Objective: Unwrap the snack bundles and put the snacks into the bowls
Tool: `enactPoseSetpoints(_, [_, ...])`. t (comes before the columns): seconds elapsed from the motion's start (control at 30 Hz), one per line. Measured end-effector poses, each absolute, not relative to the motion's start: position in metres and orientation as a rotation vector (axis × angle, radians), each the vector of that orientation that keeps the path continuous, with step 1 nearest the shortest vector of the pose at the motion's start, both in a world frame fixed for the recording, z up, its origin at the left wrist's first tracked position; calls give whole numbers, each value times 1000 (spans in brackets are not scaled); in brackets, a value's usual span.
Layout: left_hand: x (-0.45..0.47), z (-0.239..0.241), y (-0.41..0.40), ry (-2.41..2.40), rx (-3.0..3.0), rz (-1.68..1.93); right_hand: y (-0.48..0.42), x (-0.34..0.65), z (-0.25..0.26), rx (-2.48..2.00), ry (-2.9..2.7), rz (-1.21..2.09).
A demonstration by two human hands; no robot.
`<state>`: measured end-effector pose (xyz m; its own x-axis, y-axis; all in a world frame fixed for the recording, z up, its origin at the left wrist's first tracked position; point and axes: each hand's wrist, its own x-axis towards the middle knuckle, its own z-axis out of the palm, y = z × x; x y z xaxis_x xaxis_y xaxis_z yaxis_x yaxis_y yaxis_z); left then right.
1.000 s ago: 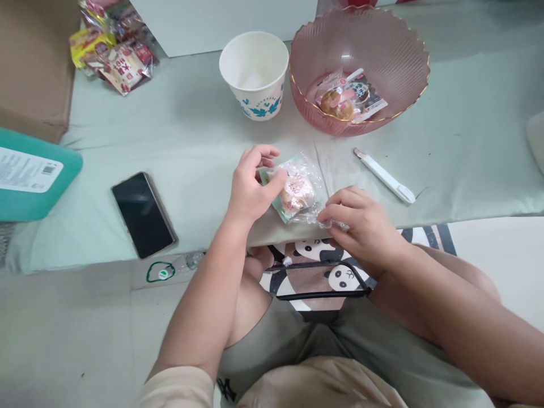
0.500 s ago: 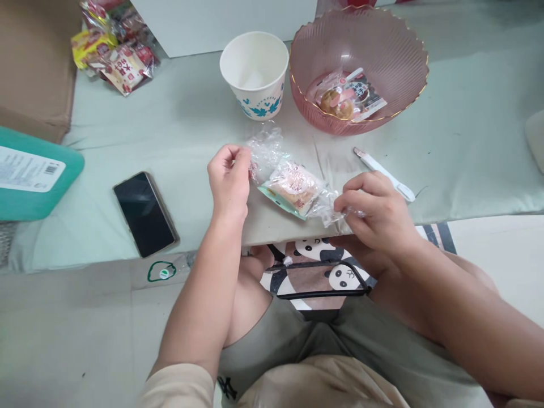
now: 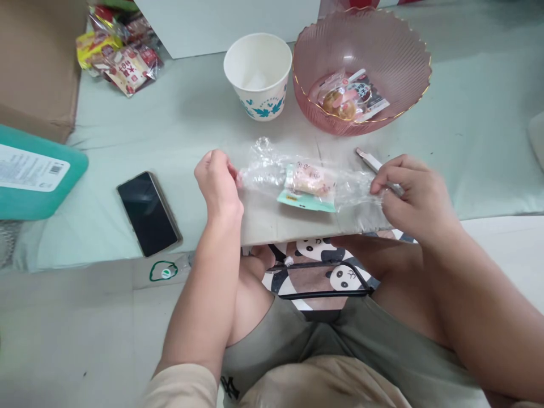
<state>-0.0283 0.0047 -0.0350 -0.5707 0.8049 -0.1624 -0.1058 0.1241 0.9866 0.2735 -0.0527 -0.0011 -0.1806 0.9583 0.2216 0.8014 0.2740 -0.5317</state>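
A wrapped snack (image 3: pixel 309 186) in a pink and mint-green packet sits in the middle of a stretched clear plastic wrap (image 3: pixel 266 173). My left hand (image 3: pixel 219 184) pinches the wrap's left end, its fingertips partly hidden behind the hand. At the other end, my right hand (image 3: pixel 414 195) grips the wrap between thumb and fingers. The plastic is pulled taut on both sides of the packet, near the table's front edge. Just behind my right hand lies a white utility knife (image 3: pixel 370 159), partly covered by the fingers.
Behind the wrap stand a white paper cup (image 3: pixel 258 76) and a pink gold-rimmed bowl (image 3: pixel 361 51) holding packaged snacks. A phone (image 3: pixel 148 214) lies to the left, beside a green container (image 3: pixel 42 195). Several snack packets (image 3: pixel 127 68) rest near a cardboard box (image 3: pixel 38 68).
My hands have moved apart, the right one farther to the right. The bunched plastic is now stretched out, and the packet has shifted right and turned more level.
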Motion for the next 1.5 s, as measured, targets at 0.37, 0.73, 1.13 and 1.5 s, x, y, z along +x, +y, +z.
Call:
enactPoseSetpoints(0.37, [-19,-42,-9,1497,1664,1190,-64,243,14,-1350,-2079,183])
enactPoseSetpoints(0.73, [-19,-33,-4,1555,1446,1294,-65,227,-9,-1463,-2398,89])
enactPoseSetpoints(1.13, [-34,-24,-9,1445,1941,1183,-63,233,-9,-1221,-2375,-47])
enactPoseSetpoints(1.5, [-26,-27,1,1747,1497,1092,-73,232,4,-1202,-2527,103])
